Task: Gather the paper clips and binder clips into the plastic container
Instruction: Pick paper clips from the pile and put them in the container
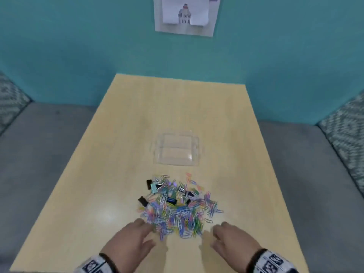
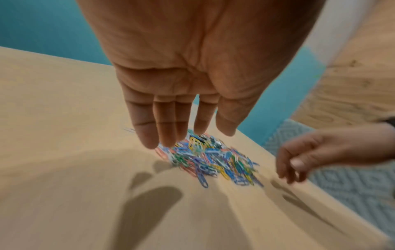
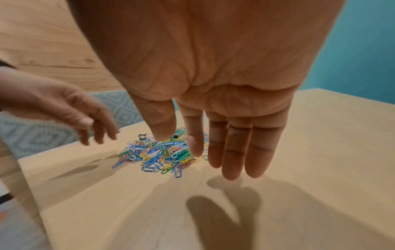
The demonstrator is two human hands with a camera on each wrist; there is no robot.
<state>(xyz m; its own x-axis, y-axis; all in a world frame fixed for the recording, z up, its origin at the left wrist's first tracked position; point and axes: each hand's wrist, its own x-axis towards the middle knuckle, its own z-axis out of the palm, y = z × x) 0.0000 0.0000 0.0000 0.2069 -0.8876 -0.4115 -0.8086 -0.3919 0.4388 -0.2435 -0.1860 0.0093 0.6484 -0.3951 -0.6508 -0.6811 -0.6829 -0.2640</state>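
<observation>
A heap of coloured paper clips lies on the wooden table, mixed with black binder clips and a mint binder clip. The clear plastic container stands open just beyond the heap. My left hand hovers at the heap's near left edge, fingers straight and holding nothing. My right hand hovers at the near right edge, fingers relaxed and empty. In the left wrist view the left hand is above the paper clips; in the right wrist view the right hand hangs over the paper clips.
The light wooden table butts against a teal wall with a paper sheet pinned on it. Grey seats with patterned cushions flank the table on both sides.
</observation>
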